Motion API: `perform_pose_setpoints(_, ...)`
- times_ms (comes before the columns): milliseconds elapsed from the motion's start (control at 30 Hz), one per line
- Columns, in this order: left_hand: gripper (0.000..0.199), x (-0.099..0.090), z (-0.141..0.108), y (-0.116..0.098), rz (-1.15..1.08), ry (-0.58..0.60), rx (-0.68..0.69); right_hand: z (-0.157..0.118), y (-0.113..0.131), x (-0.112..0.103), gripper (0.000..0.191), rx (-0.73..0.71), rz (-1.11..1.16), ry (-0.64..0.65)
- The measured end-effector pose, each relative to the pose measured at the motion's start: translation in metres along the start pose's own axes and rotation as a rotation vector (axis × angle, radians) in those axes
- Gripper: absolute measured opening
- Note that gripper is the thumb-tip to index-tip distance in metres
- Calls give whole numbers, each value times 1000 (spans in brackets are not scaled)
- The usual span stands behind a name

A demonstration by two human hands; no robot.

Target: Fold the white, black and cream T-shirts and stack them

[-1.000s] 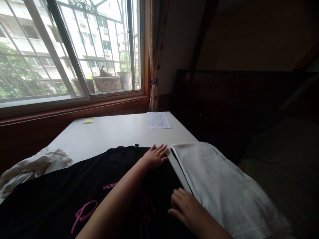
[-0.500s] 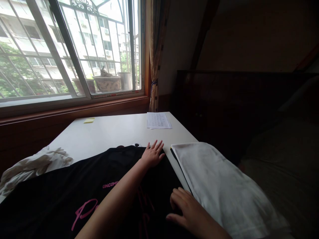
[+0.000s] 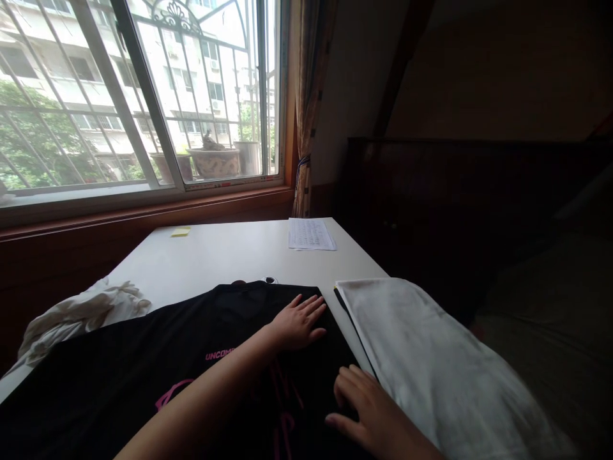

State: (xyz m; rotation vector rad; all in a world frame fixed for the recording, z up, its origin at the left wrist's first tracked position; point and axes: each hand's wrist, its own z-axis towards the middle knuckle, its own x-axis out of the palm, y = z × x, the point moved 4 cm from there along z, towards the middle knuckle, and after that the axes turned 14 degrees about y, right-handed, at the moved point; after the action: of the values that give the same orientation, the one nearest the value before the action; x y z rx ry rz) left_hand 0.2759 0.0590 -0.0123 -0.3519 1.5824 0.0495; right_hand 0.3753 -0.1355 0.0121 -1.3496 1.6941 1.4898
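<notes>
A black T-shirt (image 3: 191, 332) with pink lettering lies spread over the near part of the white table (image 3: 230, 249). My left hand (image 3: 297, 322) rests flat on its upper right part, fingers stretched out and palm down. My left forearm crosses the shirt and covers some of the print. Lower down, at the shirt's right edge, is my right hand (image 3: 359, 399). Its fingers are bent, with a gap between them and the thumb, and no cloth shows gripped there. Just right of both hands lies a folded white cloth (image 3: 407, 338) with a dark edge along its left side.
Crumpled whitish cloth (image 3: 81, 313) lies at the table's left edge. Printed sheets (image 3: 312, 234) and a yellow sticky note (image 3: 181, 231) are at the far end. Two small round objects, one a white ring (image 3: 271, 280), peek out behind the shirt. A barred window (image 3: 205, 96) stands beyond.
My left hand has slid down from the shirt's top edge, and its fingers now lie closer together. My right hand keeps nearly the same pose. The whole view has shifted slightly.
</notes>
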Motion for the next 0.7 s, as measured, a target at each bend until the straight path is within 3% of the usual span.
perform_pose_setpoints(200,66,-5,21,18,-7,-20,-85,1,0,0,21,2,2,3)
perform_pose_setpoints(467,65,-8,24,21,-1,-18,-146,-1,2,-3,22,-22,12,7)
perform_pose_setpoints(600,64,-16,3,22,3,-17,-178,2,2,-1,18,-42,-6,-11)
perform_pose_setpoints(700,61,-27,-36,23,28,-59,-179,4,1,2,18,-67,-27,-34)
